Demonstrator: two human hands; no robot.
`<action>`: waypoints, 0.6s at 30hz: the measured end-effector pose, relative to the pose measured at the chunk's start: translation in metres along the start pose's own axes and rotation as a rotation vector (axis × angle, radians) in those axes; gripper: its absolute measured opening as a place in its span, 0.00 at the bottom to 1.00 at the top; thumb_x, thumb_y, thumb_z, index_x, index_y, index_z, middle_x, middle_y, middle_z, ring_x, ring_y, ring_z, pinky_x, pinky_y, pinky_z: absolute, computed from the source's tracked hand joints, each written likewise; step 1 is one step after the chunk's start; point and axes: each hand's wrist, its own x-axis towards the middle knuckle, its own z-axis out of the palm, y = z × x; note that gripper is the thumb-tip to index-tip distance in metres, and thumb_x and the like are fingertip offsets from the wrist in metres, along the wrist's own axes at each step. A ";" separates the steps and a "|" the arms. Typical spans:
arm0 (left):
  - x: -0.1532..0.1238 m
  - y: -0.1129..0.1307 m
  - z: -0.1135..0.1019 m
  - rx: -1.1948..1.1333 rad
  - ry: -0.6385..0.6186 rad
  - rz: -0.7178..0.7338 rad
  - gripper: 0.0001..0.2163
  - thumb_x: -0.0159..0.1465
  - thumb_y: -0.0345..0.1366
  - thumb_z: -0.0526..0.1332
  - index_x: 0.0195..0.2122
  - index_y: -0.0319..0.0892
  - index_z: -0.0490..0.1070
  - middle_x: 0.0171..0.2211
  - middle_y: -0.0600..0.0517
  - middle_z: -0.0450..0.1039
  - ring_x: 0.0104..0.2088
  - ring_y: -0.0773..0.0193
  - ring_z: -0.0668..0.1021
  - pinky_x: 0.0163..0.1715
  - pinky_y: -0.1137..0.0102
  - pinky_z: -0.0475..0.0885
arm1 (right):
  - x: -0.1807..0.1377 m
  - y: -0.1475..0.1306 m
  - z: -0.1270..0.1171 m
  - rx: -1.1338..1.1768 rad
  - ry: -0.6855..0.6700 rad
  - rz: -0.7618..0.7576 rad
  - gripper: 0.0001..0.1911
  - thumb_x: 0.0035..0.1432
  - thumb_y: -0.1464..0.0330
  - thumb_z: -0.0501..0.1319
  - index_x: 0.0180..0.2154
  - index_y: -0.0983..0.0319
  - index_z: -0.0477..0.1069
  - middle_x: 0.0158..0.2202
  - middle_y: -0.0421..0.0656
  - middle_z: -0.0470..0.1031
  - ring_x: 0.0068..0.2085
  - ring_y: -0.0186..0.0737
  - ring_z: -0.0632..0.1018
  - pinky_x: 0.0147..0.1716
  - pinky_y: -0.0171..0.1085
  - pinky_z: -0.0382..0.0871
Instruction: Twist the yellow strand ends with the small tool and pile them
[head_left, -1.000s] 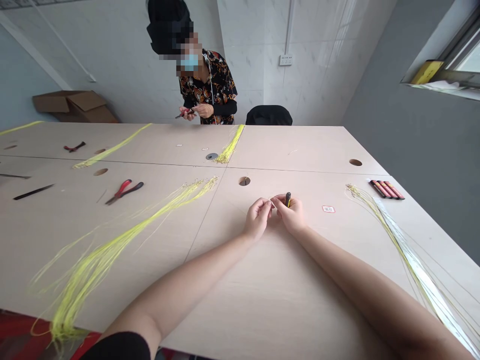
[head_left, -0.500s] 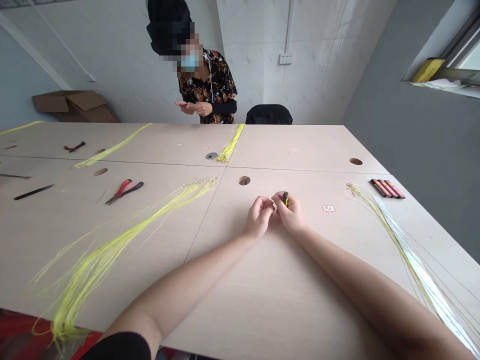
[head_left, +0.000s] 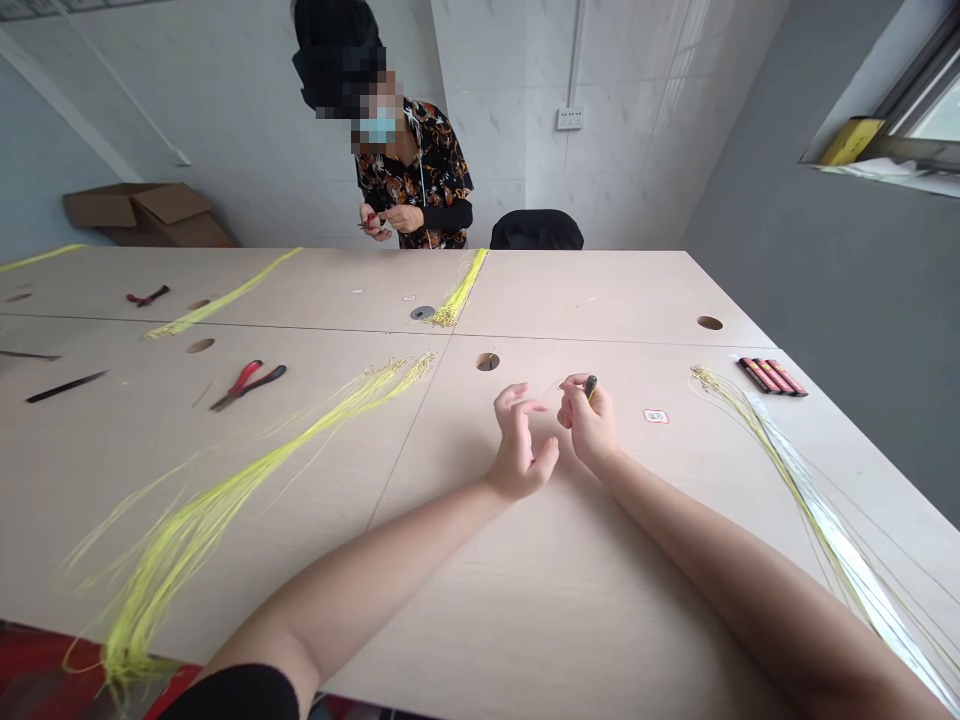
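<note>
My left hand [head_left: 523,445] is held just above the table, its fingers spread and curved and nothing in its grasp. Close beside it on the right, my right hand [head_left: 589,425] is closed around a small black-and-yellow stick-like tool [head_left: 591,387]; its dark end pokes up past the fingers, and the rest is hidden. A fine, pale thread [head_left: 551,388] shows between the two hands, near my right fingertips. Too thin to follow, it may also be pinched there. A small white label with a red border [head_left: 656,416] lies right of my right hand.
Yellow wire bundles [head_left: 300,440] stretch over the table's left side, near red-and-black pliers [head_left: 246,385]. On the right are more wires [head_left: 757,425] and several red-and-black cylinders [head_left: 772,377]. A cable hole [head_left: 488,362] lies ahead. Across the table a co-worker [head_left: 420,170] handles a small red tool.
My left hand has let go and spread its fingers, parting from my right hand. The right hand has shifted slightly right, the tool tilting. The co-worker's hands have moved, showing the red tool more clearly.
</note>
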 end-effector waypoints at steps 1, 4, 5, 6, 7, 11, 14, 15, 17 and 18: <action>-0.002 0.002 -0.001 0.000 -0.029 0.067 0.19 0.52 0.27 0.57 0.46 0.42 0.58 0.51 0.41 0.51 0.58 0.49 0.59 0.53 0.49 0.62 | 0.002 -0.005 -0.001 0.050 0.029 0.013 0.05 0.51 0.67 0.58 0.27 0.60 0.62 0.14 0.30 0.51 0.16 0.26 0.55 0.17 0.30 0.52; -0.006 0.006 -0.002 0.020 -0.137 0.229 0.18 0.52 0.26 0.56 0.45 0.42 0.60 0.49 0.42 0.52 0.54 0.52 0.62 0.48 0.55 0.66 | 0.011 -0.022 -0.004 0.204 0.109 0.037 0.05 0.47 0.71 0.57 0.24 0.60 0.60 0.14 0.29 0.47 0.16 0.25 0.51 0.16 0.29 0.48; -0.006 0.007 -0.002 0.032 -0.166 0.268 0.17 0.52 0.25 0.55 0.44 0.42 0.60 0.49 0.42 0.53 0.53 0.53 0.63 0.47 0.56 0.67 | 0.014 -0.028 -0.005 0.244 0.123 0.033 0.05 0.47 0.72 0.57 0.24 0.60 0.59 0.14 0.29 0.47 0.16 0.25 0.51 0.16 0.29 0.48; -0.007 0.007 -0.002 0.042 -0.188 0.300 0.16 0.53 0.25 0.55 0.43 0.42 0.61 0.48 0.42 0.53 0.52 0.54 0.64 0.45 0.58 0.68 | 0.016 -0.035 -0.007 0.275 0.131 0.029 0.07 0.47 0.72 0.57 0.23 0.60 0.58 0.14 0.29 0.46 0.16 0.25 0.51 0.15 0.29 0.47; -0.007 0.007 -0.003 0.048 -0.200 0.324 0.15 0.53 0.25 0.55 0.43 0.42 0.61 0.48 0.43 0.54 0.51 0.55 0.65 0.44 0.59 0.69 | 0.018 -0.042 -0.008 0.301 0.131 0.024 0.08 0.47 0.71 0.57 0.22 0.60 0.57 0.14 0.29 0.46 0.16 0.25 0.51 0.15 0.29 0.47; -0.003 0.007 -0.005 -0.005 -0.213 0.401 0.13 0.53 0.24 0.54 0.40 0.42 0.63 0.45 0.44 0.57 0.48 0.58 0.67 0.42 0.63 0.71 | 0.015 -0.082 -0.010 0.404 0.090 -0.007 0.10 0.46 0.72 0.58 0.21 0.60 0.56 0.13 0.30 0.44 0.16 0.26 0.50 0.14 0.29 0.45; -0.001 0.007 -0.004 -0.075 -0.275 0.452 0.12 0.53 0.22 0.54 0.37 0.42 0.63 0.42 0.46 0.61 0.40 0.64 0.70 0.37 0.69 0.71 | 0.002 -0.126 -0.011 0.460 0.036 -0.130 0.09 0.45 0.72 0.59 0.21 0.60 0.58 0.13 0.30 0.43 0.15 0.26 0.48 0.13 0.29 0.44; -0.001 0.006 -0.004 -0.088 -0.304 0.467 0.12 0.53 0.22 0.53 0.36 0.42 0.63 0.41 0.47 0.63 0.36 0.66 0.70 0.35 0.70 0.71 | -0.003 -0.142 -0.013 0.464 0.026 -0.174 0.10 0.44 0.72 0.59 0.20 0.60 0.58 0.13 0.30 0.42 0.15 0.26 0.48 0.12 0.29 0.43; -0.002 0.006 -0.002 -0.097 -0.359 0.489 0.10 0.53 0.22 0.53 0.33 0.42 0.64 0.38 0.49 0.65 0.30 0.70 0.69 0.30 0.73 0.69 | -0.012 -0.172 -0.023 0.443 -0.008 -0.249 0.11 0.42 0.72 0.61 0.18 0.61 0.58 0.12 0.30 0.40 0.14 0.25 0.47 0.11 0.29 0.41; -0.002 0.006 -0.002 -0.095 -0.388 0.494 0.09 0.53 0.22 0.53 0.32 0.42 0.64 0.37 0.50 0.66 0.28 0.71 0.69 0.29 0.74 0.68 | -0.016 -0.185 -0.033 0.418 -0.031 -0.282 0.10 0.41 0.72 0.62 0.18 0.61 0.60 0.12 0.30 0.40 0.14 0.25 0.46 0.11 0.29 0.40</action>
